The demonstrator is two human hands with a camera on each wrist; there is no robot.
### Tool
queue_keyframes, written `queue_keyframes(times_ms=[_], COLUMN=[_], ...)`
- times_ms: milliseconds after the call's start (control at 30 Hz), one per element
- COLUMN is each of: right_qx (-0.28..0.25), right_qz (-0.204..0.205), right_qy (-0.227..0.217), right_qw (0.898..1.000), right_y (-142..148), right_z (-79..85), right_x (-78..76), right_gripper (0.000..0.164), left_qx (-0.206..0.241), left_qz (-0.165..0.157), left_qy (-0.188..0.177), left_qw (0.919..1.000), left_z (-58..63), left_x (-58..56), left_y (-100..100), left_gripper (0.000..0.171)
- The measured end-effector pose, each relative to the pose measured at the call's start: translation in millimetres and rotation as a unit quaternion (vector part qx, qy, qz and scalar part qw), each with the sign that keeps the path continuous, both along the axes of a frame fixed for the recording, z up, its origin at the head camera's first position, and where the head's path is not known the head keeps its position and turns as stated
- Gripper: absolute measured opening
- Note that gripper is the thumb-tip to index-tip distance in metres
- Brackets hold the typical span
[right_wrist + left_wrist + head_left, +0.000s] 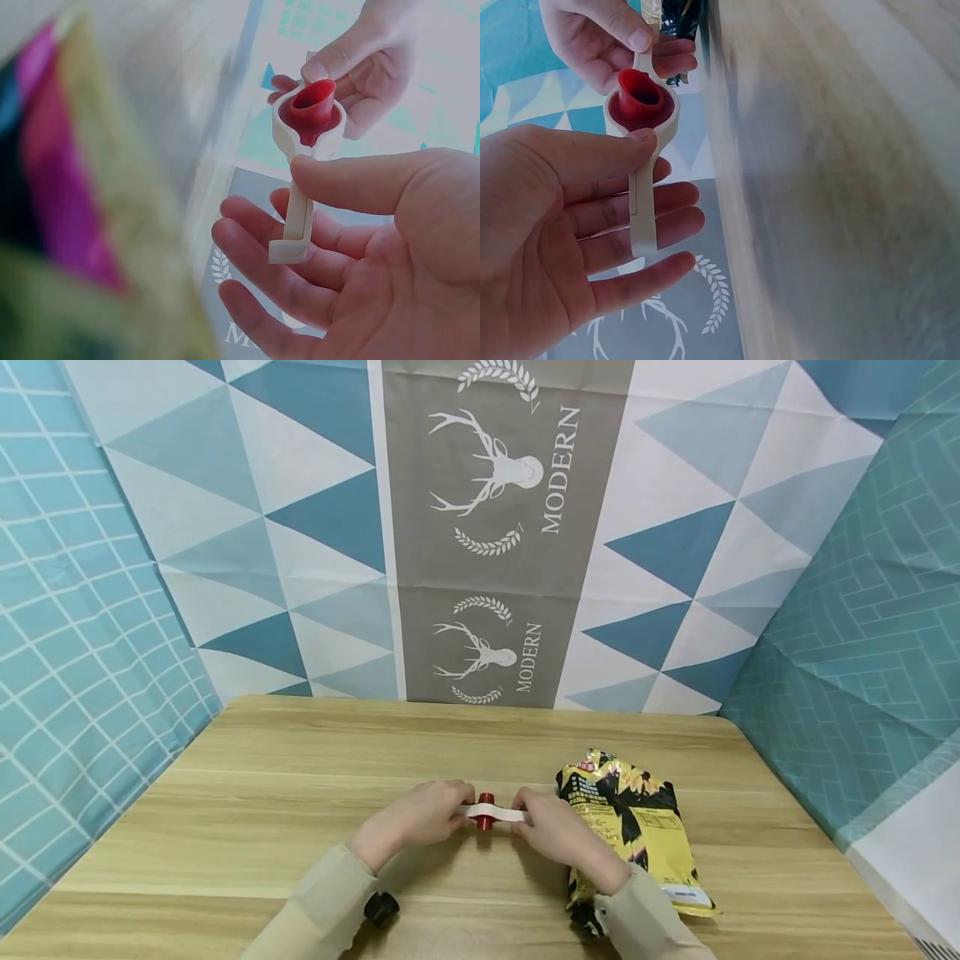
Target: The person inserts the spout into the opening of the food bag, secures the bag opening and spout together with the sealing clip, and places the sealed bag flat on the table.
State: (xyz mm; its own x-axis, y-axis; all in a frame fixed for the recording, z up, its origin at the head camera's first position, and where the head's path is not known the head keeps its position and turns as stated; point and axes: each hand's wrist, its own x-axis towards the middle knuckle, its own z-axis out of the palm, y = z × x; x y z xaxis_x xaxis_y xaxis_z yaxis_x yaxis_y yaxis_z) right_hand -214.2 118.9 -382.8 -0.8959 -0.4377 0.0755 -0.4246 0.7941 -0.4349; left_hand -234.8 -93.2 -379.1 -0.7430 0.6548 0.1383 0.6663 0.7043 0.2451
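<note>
Between both hands is a white bag clip [510, 814] with a red pouring spout [486, 822] at its middle, held close over the table. The left hand [420, 816] pinches one arm of the clip between thumb and fingers. On the opposite arm, the right hand [557, 828] has a matching pinch. In the left wrist view, the red spout [636, 105] stands in the clip's round white ring, its slanted mouth uncovered. The clip's hooked end [289, 250] lies across the right hand's spread fingers in the right wrist view.
A yellow and black snack bag [660, 839] lies on the wooden table [300, 752], right beside and partly under the right forearm. Patterned cloth walls [480, 560] enclose the back and sides. A white panel [918, 860] juts in at the right edge.
</note>
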Motion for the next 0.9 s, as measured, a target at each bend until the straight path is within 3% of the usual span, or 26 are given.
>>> queue_keyframes(times_ms=[200, 600, 900], right_qx=[-0.011, -0.015, -0.028], right_qz=[0.002, 0.0, 0.011], right_qy=[0.005, 0.026, 0.025], right_qw=[1.0, 1.0, 0.999], right_y=[0.9, 2.6, 4.3], right_z=[2.3, 4.2, 10.2], right_x=[-1.9, -2.5, -3.8], right_gripper=[0.016, 0.014, 0.013], left_qx=[0.017, 0.021, 0.022], left_qz=[0.01, 0.004, 0.0], left_qy=[-0.005, 0.041, 0.046], left_qw=[0.9998, 0.9989, 0.9987], left_z=[4.0, 5.0, 9.9], left_x=[1.4, 1.3, -0.5], left_y=[0.3, 1.4, 3.9], left_gripper=[0.005, 0.009, 0.011])
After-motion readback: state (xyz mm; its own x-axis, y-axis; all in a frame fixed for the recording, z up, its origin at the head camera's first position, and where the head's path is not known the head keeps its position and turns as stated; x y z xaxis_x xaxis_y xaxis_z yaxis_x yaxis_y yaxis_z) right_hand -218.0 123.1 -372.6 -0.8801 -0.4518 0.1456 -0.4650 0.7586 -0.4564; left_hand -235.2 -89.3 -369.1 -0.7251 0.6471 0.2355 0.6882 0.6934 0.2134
